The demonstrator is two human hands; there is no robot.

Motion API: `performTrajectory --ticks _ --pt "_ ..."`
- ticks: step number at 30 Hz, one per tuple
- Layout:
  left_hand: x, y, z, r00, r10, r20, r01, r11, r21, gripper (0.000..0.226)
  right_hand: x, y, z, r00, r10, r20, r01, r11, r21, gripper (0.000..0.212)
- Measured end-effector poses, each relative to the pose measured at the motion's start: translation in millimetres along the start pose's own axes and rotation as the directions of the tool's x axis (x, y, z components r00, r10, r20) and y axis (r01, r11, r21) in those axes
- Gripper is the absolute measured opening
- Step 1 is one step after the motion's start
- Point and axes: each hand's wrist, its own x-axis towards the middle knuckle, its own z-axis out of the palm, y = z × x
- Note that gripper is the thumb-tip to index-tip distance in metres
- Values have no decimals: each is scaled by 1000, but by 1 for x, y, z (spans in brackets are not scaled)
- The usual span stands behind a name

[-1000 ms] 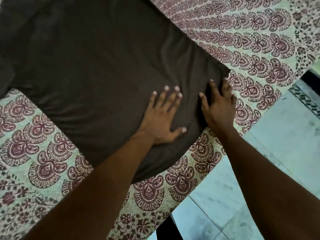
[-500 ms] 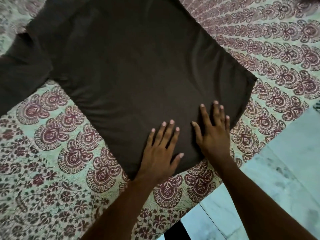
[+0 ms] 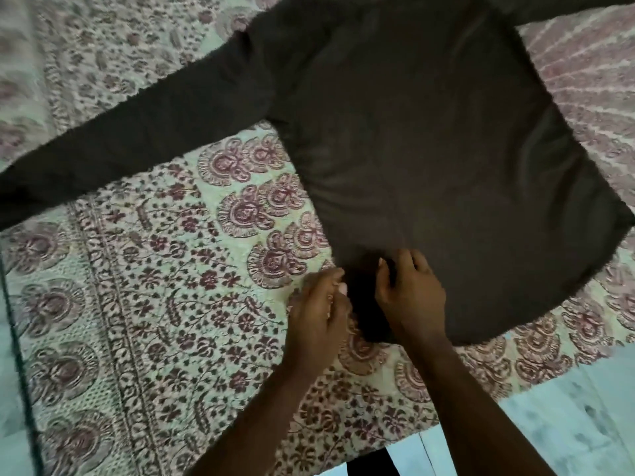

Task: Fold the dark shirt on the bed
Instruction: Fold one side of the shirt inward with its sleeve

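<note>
change: both hands moved from flat pressing to the hem corner | left hand [image 3: 318, 312] and right hand [image 3: 409, 290] curl, seemingly pinching it | shirt [image 3: 429, 159] spread on bed [image 3: 144, 304] | smoothing over; first fold likely next

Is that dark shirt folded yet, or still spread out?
Still spread out. The shirt lies flat on the bedspread, one long sleeve stretched sideways; both hands are only at its bottom corner.
</note>
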Motion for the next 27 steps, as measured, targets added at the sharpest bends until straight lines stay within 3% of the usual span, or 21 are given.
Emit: performTrajectory --ticks 3,8,11,15,19,21,24,27 --pt "26 -28 -60 984 -92 -152 90 996 -23 33 12 -64 16 993 -99 65 96 995 37 19" --pt "61 -79 -161 897 -184 -402 211 977 22 34 28 -180 49 949 -258 179 243 964 106 40" --pt "78 -111 -218 844 -199 -498 267 961 67 34 40 -243 74 888 -388 247 386 921 59 41" --pt "102 -153 -285 735 -349 -582 389 919 -60 37 59 -315 109 793 -512 331 535 845 25 46" --pt "133 -194 -348 644 -249 -724 447 890 92 36 88 -367 141 739 -558 377 600 800 8 58" --pt "149 -215 -378 614 -287 -735 551 823 139 43 100 -384 154 740 -563 368 613 790 -24 62" --pt "169 -237 -409 527 -560 -639 735 678 12 69 110 -395 167 766 -485 421 560 826 -67 66" --pt "177 -249 -418 511 -620 -595 744 666 -55 75 108 -394 174 790 -462 403 537 838 -93 61"
